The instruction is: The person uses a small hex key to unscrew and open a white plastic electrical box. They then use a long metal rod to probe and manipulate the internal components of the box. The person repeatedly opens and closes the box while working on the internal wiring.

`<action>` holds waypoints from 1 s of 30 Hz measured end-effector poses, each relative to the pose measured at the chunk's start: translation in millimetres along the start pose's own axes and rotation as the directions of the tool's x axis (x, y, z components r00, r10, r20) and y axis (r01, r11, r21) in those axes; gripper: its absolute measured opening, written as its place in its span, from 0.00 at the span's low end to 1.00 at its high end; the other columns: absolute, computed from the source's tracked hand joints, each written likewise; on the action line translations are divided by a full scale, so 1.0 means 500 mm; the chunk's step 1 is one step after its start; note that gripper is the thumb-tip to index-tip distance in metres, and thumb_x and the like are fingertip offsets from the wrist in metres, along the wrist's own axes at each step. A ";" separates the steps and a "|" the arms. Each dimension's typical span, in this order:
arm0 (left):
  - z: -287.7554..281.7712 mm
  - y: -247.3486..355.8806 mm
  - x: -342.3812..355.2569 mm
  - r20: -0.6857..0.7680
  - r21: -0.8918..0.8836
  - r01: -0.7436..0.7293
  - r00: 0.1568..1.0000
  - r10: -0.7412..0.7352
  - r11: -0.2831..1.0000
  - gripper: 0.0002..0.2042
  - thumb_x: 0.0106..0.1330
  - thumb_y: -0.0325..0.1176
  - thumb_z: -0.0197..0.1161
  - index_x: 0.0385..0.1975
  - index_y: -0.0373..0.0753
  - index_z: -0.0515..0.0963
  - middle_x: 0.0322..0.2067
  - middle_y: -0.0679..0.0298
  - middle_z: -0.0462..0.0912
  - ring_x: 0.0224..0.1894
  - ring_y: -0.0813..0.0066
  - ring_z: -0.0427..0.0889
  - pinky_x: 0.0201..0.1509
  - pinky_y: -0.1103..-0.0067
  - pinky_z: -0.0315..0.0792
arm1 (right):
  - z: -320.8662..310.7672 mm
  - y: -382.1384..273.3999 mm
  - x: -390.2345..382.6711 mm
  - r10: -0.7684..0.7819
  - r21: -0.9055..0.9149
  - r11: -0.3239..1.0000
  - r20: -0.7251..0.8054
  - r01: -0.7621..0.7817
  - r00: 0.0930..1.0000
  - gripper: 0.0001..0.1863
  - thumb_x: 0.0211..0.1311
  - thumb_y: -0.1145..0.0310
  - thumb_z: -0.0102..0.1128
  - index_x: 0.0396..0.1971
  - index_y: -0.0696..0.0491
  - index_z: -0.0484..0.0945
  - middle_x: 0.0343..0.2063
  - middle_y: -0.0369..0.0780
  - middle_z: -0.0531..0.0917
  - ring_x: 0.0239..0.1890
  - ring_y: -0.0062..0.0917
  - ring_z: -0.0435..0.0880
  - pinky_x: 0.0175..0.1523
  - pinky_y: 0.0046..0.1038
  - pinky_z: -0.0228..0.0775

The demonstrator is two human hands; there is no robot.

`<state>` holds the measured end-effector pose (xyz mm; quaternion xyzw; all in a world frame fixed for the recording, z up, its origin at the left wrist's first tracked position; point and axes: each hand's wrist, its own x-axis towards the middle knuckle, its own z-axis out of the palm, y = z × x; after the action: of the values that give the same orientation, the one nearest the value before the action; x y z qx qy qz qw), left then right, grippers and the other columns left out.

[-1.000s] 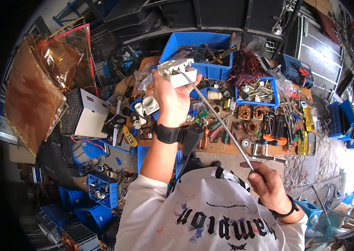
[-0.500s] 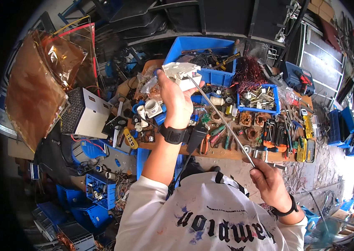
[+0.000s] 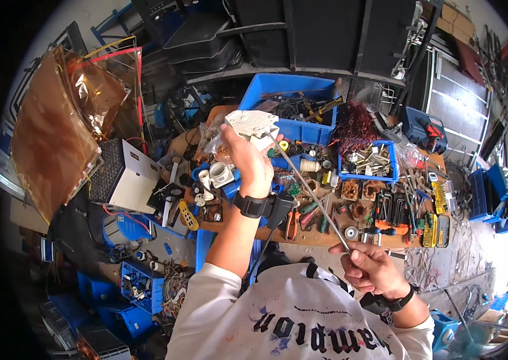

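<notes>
My left hand (image 3: 245, 156) is raised over the cluttered bench and grips a white plastic housing (image 3: 251, 123) with a ribbed, uneven top. A long, thin metal rod (image 3: 302, 182) runs diagonally from the housing down to my right hand (image 3: 369, 271), which holds its lower end between thumb and fingers, the other fingers curled. The rod's upper end meets the housing's right side; whether it goes inside is too small to tell.
The wooden bench (image 3: 302, 237) carries tools, pliers (image 3: 293, 222), white fittings (image 3: 219, 175), a blue crate (image 3: 290, 90) and a blue tray of metal parts (image 3: 368, 175). Amber panels (image 3: 50, 132) and a metal case (image 3: 134, 177) stand left; blue bins (image 3: 134, 318) lie lower left.
The housing and my left hand appear lower in the picture, as does the bench. My right hand has shifted slightly left, with its fingers looser around the rod's end.
</notes>
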<state>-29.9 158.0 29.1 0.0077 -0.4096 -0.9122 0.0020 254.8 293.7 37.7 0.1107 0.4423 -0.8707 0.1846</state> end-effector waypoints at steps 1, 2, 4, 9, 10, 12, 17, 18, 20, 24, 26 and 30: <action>-0.005 -0.001 0.003 0.023 -0.008 -0.014 1.000 0.015 1.000 0.27 0.74 0.56 0.31 0.51 0.39 0.67 0.43 0.54 0.79 0.41 0.60 0.82 0.38 0.59 0.81 | -0.005 0.001 0.004 0.010 0.015 1.000 0.004 -0.010 1.000 0.21 0.74 0.61 0.46 0.57 0.61 0.69 0.18 0.30 0.64 0.14 0.10 0.57 0.16 0.14 0.47; -0.007 -0.002 0.005 0.040 -0.013 0.002 0.999 -0.002 1.000 0.27 0.74 0.56 0.31 0.52 0.39 0.68 0.44 0.54 0.79 0.41 0.59 0.82 0.39 0.59 0.81 | -0.012 0.005 0.009 -0.038 -0.123 0.992 -0.042 0.033 0.998 0.20 0.74 0.62 0.46 0.56 0.60 0.69 0.17 0.29 0.63 0.14 0.10 0.57 0.17 0.14 0.47; -0.016 -0.009 0.013 0.071 -0.020 0.091 0.993 -0.089 0.996 0.28 0.74 0.56 0.30 0.52 0.38 0.68 0.44 0.53 0.79 0.41 0.59 0.82 0.39 0.59 0.80 | -0.022 0.008 0.024 -0.148 -0.394 0.914 -0.107 0.095 0.983 0.18 0.74 0.65 0.45 0.56 0.59 0.71 0.16 0.27 0.63 0.15 0.09 0.58 0.19 0.14 0.48; -0.024 -0.014 -0.003 0.145 0.001 0.141 0.980 -0.140 0.990 0.28 0.74 0.56 0.30 0.51 0.37 0.68 0.43 0.54 0.79 0.40 0.59 0.82 0.39 0.59 0.81 | -0.041 0.014 0.021 -0.116 -0.342 0.937 -0.111 0.072 0.987 0.16 0.74 0.67 0.44 0.54 0.59 0.72 0.14 0.26 0.62 0.15 0.10 0.58 0.20 0.15 0.49; -0.025 -0.015 -0.003 0.161 0.002 0.124 0.979 -0.123 0.992 0.28 0.74 0.56 0.31 0.51 0.37 0.68 0.41 0.54 0.80 0.38 0.59 0.83 0.37 0.59 0.81 | -0.043 0.013 0.019 -0.097 -0.311 0.949 -0.116 0.057 0.988 0.16 0.74 0.68 0.44 0.54 0.59 0.72 0.14 0.26 0.62 0.15 0.10 0.58 0.21 0.15 0.49; -0.020 -0.018 -0.003 0.137 -0.007 0.113 0.984 -0.111 0.994 0.28 0.74 0.56 0.31 0.51 0.37 0.69 0.40 0.55 0.80 0.38 0.60 0.83 0.36 0.59 0.81 | -0.043 0.016 0.020 -0.088 -0.282 0.958 -0.127 0.049 0.988 0.16 0.74 0.68 0.44 0.54 0.58 0.73 0.13 0.26 0.61 0.15 0.10 0.58 0.21 0.15 0.50; -0.013 -0.021 0.000 0.143 -0.001 0.059 0.988 -0.058 0.998 0.28 0.74 0.56 0.31 0.51 0.38 0.69 0.41 0.55 0.80 0.38 0.60 0.83 0.37 0.60 0.81 | -0.027 0.055 0.034 -0.303 -0.594 0.784 -0.116 0.179 0.946 0.18 0.75 0.63 0.43 0.55 0.59 0.71 0.16 0.27 0.63 0.14 0.08 0.56 0.18 0.14 0.47; -0.013 -0.022 0.004 0.148 -0.001 0.052 0.988 -0.051 0.999 0.28 0.74 0.56 0.31 0.51 0.38 0.69 0.41 0.56 0.80 0.38 0.61 0.83 0.37 0.60 0.81 | -0.026 0.060 0.042 -0.348 -0.624 0.751 -0.097 0.215 0.933 0.17 0.75 0.63 0.42 0.54 0.58 0.72 0.16 0.28 0.63 0.13 0.08 0.56 0.17 0.14 0.47; -0.022 -0.035 0.016 0.118 0.009 0.002 0.993 -0.003 1.000 0.28 0.74 0.56 0.31 0.51 0.38 0.69 0.41 0.56 0.80 0.39 0.61 0.83 0.37 0.60 0.81 | -0.023 0.043 0.031 -0.151 -0.332 0.937 -0.112 0.106 0.982 0.17 0.75 0.63 0.42 0.53 0.58 0.72 0.16 0.28 0.63 0.13 0.09 0.56 0.16 0.14 0.46; -0.045 -0.058 0.026 0.029 0.026 -0.076 0.997 0.075 0.997 0.28 0.74 0.56 0.31 0.50 0.38 0.69 0.41 0.56 0.81 0.39 0.62 0.83 0.36 0.60 0.81 | -0.018 0.000 0.020 0.147 0.141 0.980 -0.014 -0.144 0.989 0.17 0.75 0.63 0.43 0.52 0.58 0.72 0.16 0.29 0.63 0.12 0.09 0.56 0.14 0.14 0.46; -0.045 -0.061 0.024 0.064 0.008 -0.060 0.996 0.059 0.998 0.28 0.74 0.56 0.31 0.50 0.38 0.69 0.41 0.56 0.81 0.39 0.62 0.83 0.36 0.61 0.82 | -0.030 0.000 0.022 0.144 0.144 0.979 0.014 -0.145 0.989 0.16 0.75 0.64 0.43 0.51 0.58 0.73 0.16 0.29 0.63 0.13 0.10 0.56 0.15 0.15 0.48; -0.049 -0.065 0.021 0.133 0.040 -0.046 0.990 0.040 0.998 0.27 0.74 0.56 0.31 0.51 0.38 0.68 0.40 0.56 0.81 0.38 0.62 0.84 0.33 0.64 0.82 | -0.050 0.061 0.065 -0.387 -0.671 0.705 -0.089 0.232 0.918 0.14 0.73 0.67 0.44 0.50 0.58 0.75 0.16 0.30 0.66 0.14 0.14 0.59 0.19 0.20 0.54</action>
<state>-39.9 161.0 -11.8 -0.0617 -0.4285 -0.9014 -0.0057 238.9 290.2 -10.5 0.0607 0.7453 -0.6639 0.0106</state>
